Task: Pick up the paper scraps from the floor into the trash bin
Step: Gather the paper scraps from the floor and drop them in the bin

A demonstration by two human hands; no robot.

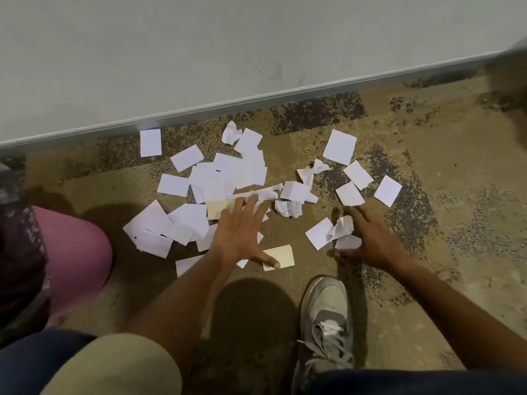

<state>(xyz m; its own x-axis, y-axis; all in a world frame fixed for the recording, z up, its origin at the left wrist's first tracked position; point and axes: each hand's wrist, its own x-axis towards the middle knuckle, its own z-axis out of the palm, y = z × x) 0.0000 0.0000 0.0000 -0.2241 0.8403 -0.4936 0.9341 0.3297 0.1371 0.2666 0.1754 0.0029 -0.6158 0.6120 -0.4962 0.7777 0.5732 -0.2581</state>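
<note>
Several white paper scraps (228,175) lie scattered on the brown carpet in front of me, some flat, some crumpled. My left hand (242,232) is spread flat over the middle of the pile, thumb resting on a cream card (283,253). My right hand (370,238) lies on the floor to the right, fingers apart, touching a crumpled scrap (340,228) and a small white piece (346,242). Neither hand grips anything. No trash bin is clearly visible.
A pale wall with a metal baseboard (256,101) runs behind the scraps. A pink rounded object (77,252) sits at the left. My grey sneaker (326,317) stands on the carpet below my right hand. A dark blurred shape (510,81) fills the upper right corner.
</note>
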